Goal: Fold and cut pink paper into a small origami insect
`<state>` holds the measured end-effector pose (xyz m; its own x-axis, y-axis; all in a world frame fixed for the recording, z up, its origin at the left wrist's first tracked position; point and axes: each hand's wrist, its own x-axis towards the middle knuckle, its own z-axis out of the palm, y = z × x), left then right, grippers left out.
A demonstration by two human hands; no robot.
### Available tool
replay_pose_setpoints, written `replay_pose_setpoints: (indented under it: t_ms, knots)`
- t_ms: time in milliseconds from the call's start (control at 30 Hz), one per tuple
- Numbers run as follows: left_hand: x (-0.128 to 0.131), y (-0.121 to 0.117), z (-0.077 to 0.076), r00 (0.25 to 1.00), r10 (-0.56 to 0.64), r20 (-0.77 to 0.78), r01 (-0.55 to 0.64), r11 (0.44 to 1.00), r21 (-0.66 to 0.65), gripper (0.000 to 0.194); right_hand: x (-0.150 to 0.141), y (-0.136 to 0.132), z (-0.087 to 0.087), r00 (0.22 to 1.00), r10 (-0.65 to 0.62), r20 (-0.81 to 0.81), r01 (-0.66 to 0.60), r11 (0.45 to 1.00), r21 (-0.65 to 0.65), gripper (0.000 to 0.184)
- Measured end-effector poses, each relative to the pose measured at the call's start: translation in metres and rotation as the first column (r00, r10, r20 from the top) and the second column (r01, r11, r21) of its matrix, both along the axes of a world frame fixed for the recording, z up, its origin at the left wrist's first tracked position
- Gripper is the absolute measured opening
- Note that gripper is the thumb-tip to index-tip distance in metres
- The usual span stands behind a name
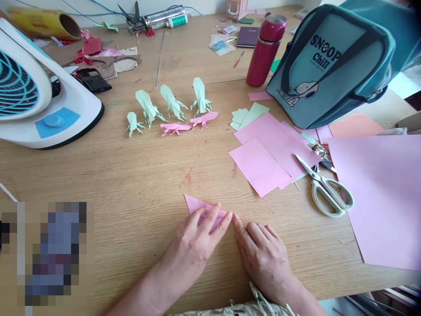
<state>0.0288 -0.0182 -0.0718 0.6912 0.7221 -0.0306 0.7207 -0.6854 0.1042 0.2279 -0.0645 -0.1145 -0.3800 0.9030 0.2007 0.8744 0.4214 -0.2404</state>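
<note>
A folded piece of pink origami paper (196, 203) lies on the wooden table in front of me, its pointed left corner showing and the rest partly covered by fingers. My left hand (200, 239) holds it down against the tabletop, index and middle fingers extended over it. My right hand (263, 248) meets the paper's right end with its index fingertip, close to the left fingertips; its other fingers are curled in. Whether the right thumb is under the paper is hidden. Beyond the hands stand several pale green folded paper figures (171, 102) and two pink ones (204, 119).
Pink sheets (259, 164) and cream-handled scissors (329, 193) lie to the right, beside a large pink sheet (384, 197). A red flask (266, 52) and a teal bag (329, 74) stand behind them. At left is a white fan (75, 96). A blurred patch (55, 254) hides the lower left.
</note>
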Motion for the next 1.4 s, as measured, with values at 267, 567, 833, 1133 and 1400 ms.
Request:
replay_pose_setpoints:
  t_ms: [267,567,833,1133,1400]
  knots:
    - [0.01,-0.011,-0.013,0.992,0.057,-0.115,-0.05,0.997,0.06,0.049,-0.001,0.0,-0.002,1.0,-0.01,0.005,0.01,1.0,0.009,0.037]
    - [0.008,-0.016,-0.025,0.997,0.02,-0.081,-0.014,0.997,0.074,0.059,0.003,0.002,0.003,0.993,0.071,-0.094,-0.068,0.997,0.039,0.041]
    - [0.004,-0.016,-0.029,0.997,0.005,-0.076,-0.002,0.999,0.041,0.066,0.003,0.003,0.004,0.995,0.086,-0.047,-0.086,0.996,0.0,0.042]
    - [0.002,-0.016,-0.032,0.999,0.009,-0.051,-0.009,1.0,-0.007,0.067,0.001,0.003,0.003,0.997,0.081,-0.017,-0.081,0.997,-0.015,0.04]
    - [0.002,-0.015,-0.032,0.998,0.005,-0.058,-0.006,1.0,-0.018,0.068,0.001,0.002,0.0,0.997,0.065,-0.034,-0.066,0.998,-0.005,0.047]
